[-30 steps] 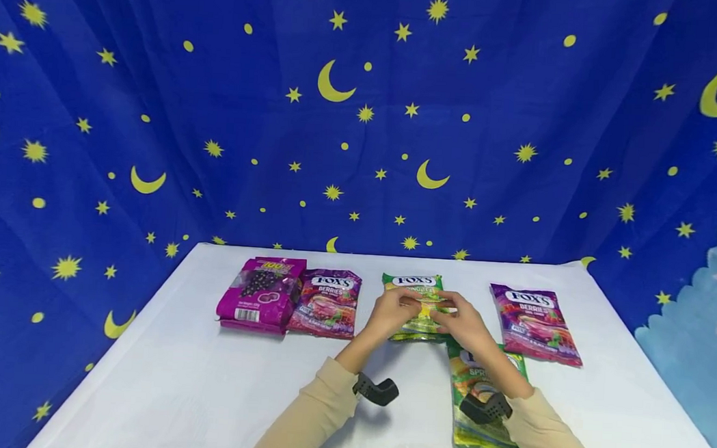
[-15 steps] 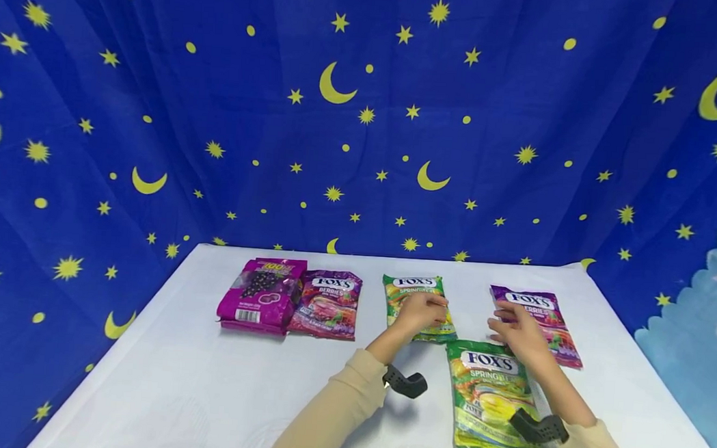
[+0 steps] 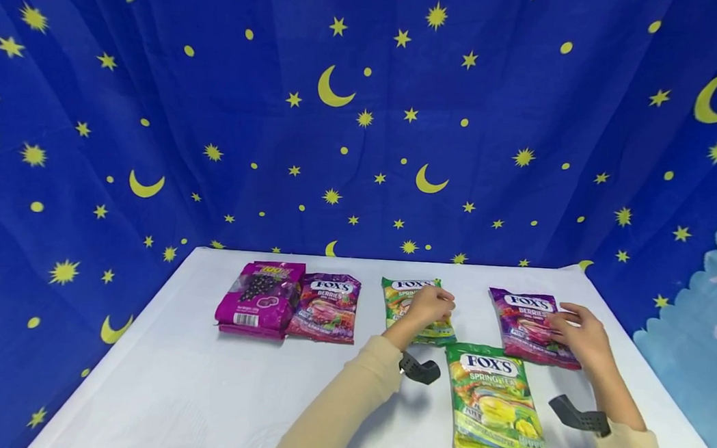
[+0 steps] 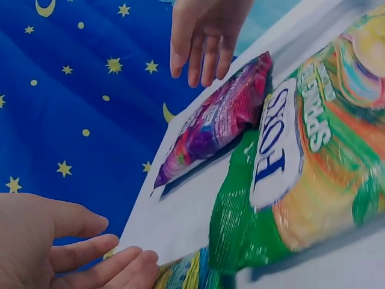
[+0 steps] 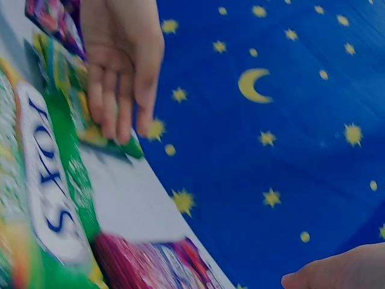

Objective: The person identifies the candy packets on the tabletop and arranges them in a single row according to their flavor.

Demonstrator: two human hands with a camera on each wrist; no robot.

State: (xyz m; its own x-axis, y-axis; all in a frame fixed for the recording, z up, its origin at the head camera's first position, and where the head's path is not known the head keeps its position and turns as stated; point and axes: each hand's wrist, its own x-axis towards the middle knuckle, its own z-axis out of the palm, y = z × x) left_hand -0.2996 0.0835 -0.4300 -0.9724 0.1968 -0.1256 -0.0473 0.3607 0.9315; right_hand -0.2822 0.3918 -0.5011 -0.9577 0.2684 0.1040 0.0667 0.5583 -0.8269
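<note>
We see a Berries packet [image 3: 521,326] lying flat at the right of the table, its printed face up; at its right edge we find the right hand [image 3: 586,334], thumb and fingers apart and lightly bent, with nothing in its grasp; the left wrist view shows us those fingers pointing down, though we cannot tell whether they touch the wrapper. To the left of that packet we see the rear Spring Tea packet [image 3: 398,305], partly covered by the left hand [image 3: 429,307]; its fingers are loosely extended and grip nothing, and contact with the wrapper we cannot make out.

Nearer to us lies the front Spring Tea packet [image 3: 498,407], face up, its upper corners just beside the rear Spring Tea packet and the Berries packet; farther left we have a second Berries packet [image 3: 326,308], touching a purple grape packet [image 3: 260,297] whose barcode faces us.

Both arms wear beige sleeves [image 3: 342,394], and we notice a black wrist mount [image 3: 419,369] on the left; all five packets rest on a white table [image 3: 200,392]; behind it we see a blue curtain [image 3: 248,107] with yellow moons and stars, and at the right a pale blue panel [image 3: 716,328] with a scalloped edge.
</note>
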